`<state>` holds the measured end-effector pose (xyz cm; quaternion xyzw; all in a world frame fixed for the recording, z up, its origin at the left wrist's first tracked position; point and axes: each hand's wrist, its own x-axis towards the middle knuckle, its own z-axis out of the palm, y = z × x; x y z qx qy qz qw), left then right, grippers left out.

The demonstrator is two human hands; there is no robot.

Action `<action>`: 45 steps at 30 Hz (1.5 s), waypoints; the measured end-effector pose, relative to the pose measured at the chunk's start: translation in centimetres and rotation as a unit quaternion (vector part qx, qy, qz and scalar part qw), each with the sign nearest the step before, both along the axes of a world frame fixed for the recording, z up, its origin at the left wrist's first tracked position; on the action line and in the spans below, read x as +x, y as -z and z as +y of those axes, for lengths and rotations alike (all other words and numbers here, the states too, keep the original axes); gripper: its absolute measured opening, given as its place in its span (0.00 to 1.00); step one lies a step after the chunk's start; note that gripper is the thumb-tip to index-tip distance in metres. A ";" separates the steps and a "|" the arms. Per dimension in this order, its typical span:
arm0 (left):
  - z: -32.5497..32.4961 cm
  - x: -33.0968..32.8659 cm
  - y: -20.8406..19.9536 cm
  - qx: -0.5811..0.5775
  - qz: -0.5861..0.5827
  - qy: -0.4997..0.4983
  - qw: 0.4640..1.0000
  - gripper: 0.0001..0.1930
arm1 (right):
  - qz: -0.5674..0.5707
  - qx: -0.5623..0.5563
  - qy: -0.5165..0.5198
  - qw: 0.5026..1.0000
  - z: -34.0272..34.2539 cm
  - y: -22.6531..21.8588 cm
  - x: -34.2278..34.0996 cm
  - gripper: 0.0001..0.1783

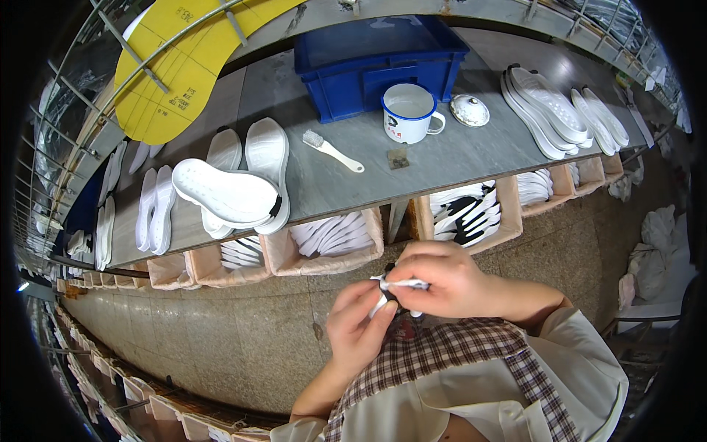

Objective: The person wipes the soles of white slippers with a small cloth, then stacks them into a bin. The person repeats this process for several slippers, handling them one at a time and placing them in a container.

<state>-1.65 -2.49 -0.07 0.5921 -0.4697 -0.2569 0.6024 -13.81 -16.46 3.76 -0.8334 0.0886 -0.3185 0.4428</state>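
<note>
Both hands meet in front of my checked apron. My left hand is closed, thumb and fingers pinching a small black-and-white piece. My right hand is closed on a thin white strip, which touches that piece from the right. Fingers cover much of both, so their exact kind cannot be made out. Nearest on the bench above lie white shoe soles, one laid across two others, and a white-handled brush.
On the grey bench stand a blue crate, an enamel mug and its lid. More white soles lie right. Lined bins with white and black parts sit below. A yellow sole-shaped template hangs upper left.
</note>
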 end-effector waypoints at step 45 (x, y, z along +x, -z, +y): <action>0.1 0.2 -0.1 -0.043 0.054 0.004 0.998 0.13 | -0.032 -0.114 -0.022 0.993 -0.7 -1.5 0.7 0.11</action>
